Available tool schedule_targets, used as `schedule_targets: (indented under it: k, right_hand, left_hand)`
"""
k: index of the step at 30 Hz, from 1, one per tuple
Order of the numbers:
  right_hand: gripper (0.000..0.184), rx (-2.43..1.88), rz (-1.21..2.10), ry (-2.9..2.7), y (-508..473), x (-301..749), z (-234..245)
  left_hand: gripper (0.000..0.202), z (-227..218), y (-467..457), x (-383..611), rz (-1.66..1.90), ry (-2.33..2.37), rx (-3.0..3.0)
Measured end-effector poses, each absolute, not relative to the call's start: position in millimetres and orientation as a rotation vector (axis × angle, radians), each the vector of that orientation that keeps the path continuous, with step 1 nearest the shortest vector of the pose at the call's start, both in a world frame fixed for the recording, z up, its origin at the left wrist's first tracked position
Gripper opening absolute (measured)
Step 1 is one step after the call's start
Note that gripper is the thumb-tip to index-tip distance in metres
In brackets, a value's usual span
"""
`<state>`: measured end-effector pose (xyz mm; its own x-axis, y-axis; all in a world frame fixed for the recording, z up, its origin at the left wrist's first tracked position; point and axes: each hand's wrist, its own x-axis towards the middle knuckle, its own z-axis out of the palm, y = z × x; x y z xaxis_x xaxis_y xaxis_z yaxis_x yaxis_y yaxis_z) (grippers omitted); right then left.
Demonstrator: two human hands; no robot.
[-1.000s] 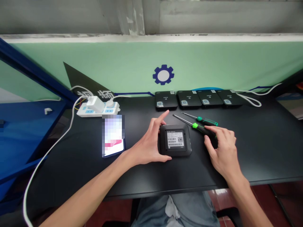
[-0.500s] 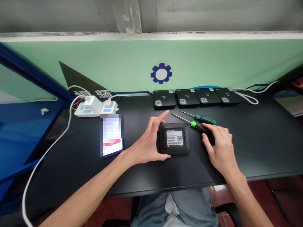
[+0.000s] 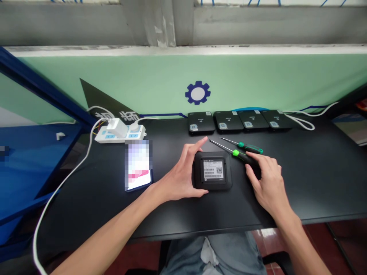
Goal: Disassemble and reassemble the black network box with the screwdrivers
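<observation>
At centre of desk: black square device [image 3: 212,170], rounded corners, lying flat with its stickered face up, near the front edge of the black desk [image 3: 315,187].
Writing: white sticker [image 3: 209,170] on the device, with barcode and QR code; print too small to read, no brand legible.
Direction: device nearly square, no clear long axis; sticker's long side runs left to right, QR code at its right end.
Left hand [image 3: 179,177]: spread wide around the device's left side, thumb at the lower edge, index finger reaching past the upper left corner; has hold of the device.
Right hand [image 3: 268,183]: just right of the device, fingers over the nearer screwdriver's handle, its end hidden; firmness of hold cannot be told.
Tools: nearer screwdriver [image 3: 239,153], green collar, dark handle; farther screwdriver [image 3: 249,148], green and black handle; shafts nearly parallel, pointing up and left.
Far edge: four black units [image 3: 201,123] side by side, each with small stickers; white cable [image 3: 301,114] at the right end.
Left side: white power strip [image 3: 119,135] with white charger [image 3: 116,127]; phone [image 3: 138,165], screen pixelated, just below the strip; white cable [image 3: 67,179] trailing off the desk.
Behind: green panel [image 3: 258,84] with blue gear emblem [image 3: 197,93].
</observation>
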<state>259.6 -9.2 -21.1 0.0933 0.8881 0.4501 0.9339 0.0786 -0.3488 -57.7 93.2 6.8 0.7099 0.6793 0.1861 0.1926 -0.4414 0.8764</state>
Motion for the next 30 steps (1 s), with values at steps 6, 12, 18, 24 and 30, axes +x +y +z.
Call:
schedule_targets:
  k: [6,12,18,24,30]
  right_hand:
    - [0.034,-1.8,-0.109,-1.8,-8.9,260.0,-21.7]
    - [0.036,-1.802,-0.129,-1.815,-8.4,259.5,-22.0]
    - [0.036,-1.817,-0.151,-1.823,-7.8,259.2,-22.0]
    - [0.04,-1.828,-0.164,-1.835,-8.0,259.7,-23.5]
    - [0.042,-1.855,-0.265,-1.916,-5.6,259.2,-19.7]
  left_hand:
    - [0.152,7.0,92.5,-56.9,0.682,0.644,1.988]
    - [0.153,3.3,93.7,-56.9,0.705,0.63,2.009]
    - [0.154,1.1,94.7,-57.8,0.727,0.618,2.026]
    - [0.155,2.7,94.0,-57.4,0.729,0.617,2.026]
    - [0.155,4.4,93.4,-57.0,0.706,0.606,2.008]
